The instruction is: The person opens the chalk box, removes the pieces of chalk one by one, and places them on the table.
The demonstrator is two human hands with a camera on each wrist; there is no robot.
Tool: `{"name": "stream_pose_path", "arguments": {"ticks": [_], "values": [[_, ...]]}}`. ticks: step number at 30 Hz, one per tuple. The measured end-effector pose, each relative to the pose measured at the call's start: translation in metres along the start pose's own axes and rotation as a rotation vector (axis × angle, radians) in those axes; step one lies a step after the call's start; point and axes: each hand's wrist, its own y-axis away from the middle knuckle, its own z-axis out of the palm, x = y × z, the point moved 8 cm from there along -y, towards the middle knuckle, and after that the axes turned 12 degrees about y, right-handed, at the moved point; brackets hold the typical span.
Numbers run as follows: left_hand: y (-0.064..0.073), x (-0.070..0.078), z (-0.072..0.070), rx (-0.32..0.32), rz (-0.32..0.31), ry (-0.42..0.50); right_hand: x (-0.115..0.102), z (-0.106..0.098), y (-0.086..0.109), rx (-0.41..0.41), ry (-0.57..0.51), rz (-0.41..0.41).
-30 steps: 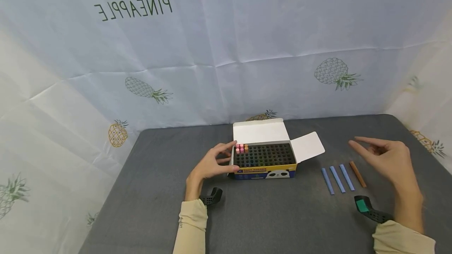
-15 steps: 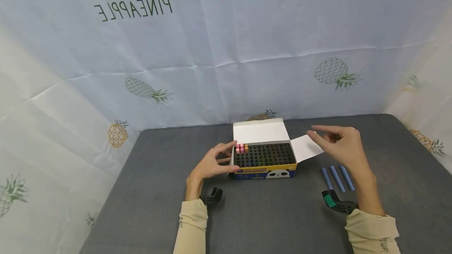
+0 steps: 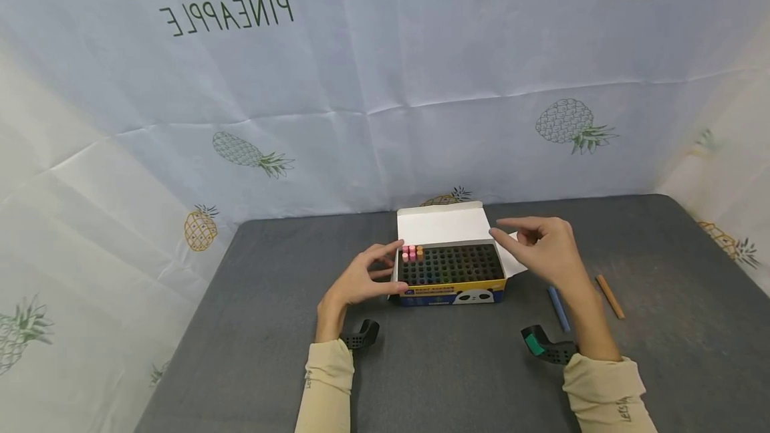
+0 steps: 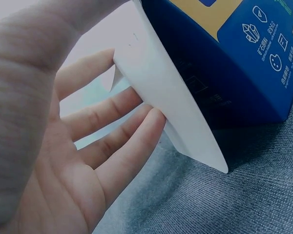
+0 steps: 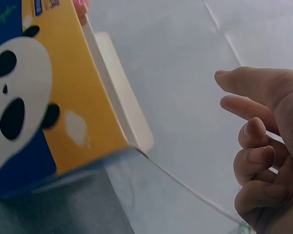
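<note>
A yellow and blue chalk box [image 3: 430, 295] with a panda on its front stands with its lid [image 3: 445, 226] folded back. Several pink and orange-brown chalk sticks [image 3: 412, 254] fill holes in the back left corner of its black holder [image 3: 457, 266]. My left hand [image 3: 359, 279] grips the box's left end, thumb at the front corner and index finger at the back. Its other fingers touch a white end flap [image 4: 158, 87] in the left wrist view. Over the right flap [image 3: 510, 263] hovers my right hand [image 3: 544, 249], holding nothing, thumb and index finger apart.
On the dark grey table [image 3: 457, 366], a blue chalk stick [image 3: 559, 309] lies left of my right forearm, which hides the table behind it. An orange-brown stick [image 3: 610, 297] lies to the right. A pineapple-print cloth [image 3: 373, 72] hangs behind the table.
My right hand has moved left from beyond the loose sticks to over the box's right flap. The forearm now covers two blue sticks. My left hand has stayed on the box.
</note>
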Motion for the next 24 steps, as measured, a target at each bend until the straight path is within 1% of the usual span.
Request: {"name": "stream_pose_path", "arguments": {"ticks": [8,12,15,18,21,24], "values": [[0.000,-0.001,0.000,-0.004,0.010,-0.004,-0.015,0.018,-0.004,-0.010,-0.011,-0.033],[0.001,0.000,0.000,-0.004,0.013,-0.003,-0.022,0.029,-0.005,-0.013,-0.046,-0.055],[0.001,0.000,0.001,-0.002,0.006,-0.002,-0.027,0.040,-0.007,-0.027,-0.084,-0.068],[0.001,0.000,0.001,0.000,0.004,-0.003,-0.032,0.055,-0.007,-0.060,-0.106,-0.069],[0.000,0.000,0.001,-0.001,0.008,-0.006,-0.037,0.069,-0.007,-0.092,-0.106,-0.061],[0.000,-0.001,0.001,-0.003,0.013,-0.004,-0.043,0.081,-0.007,-0.104,-0.102,-0.076]]}}
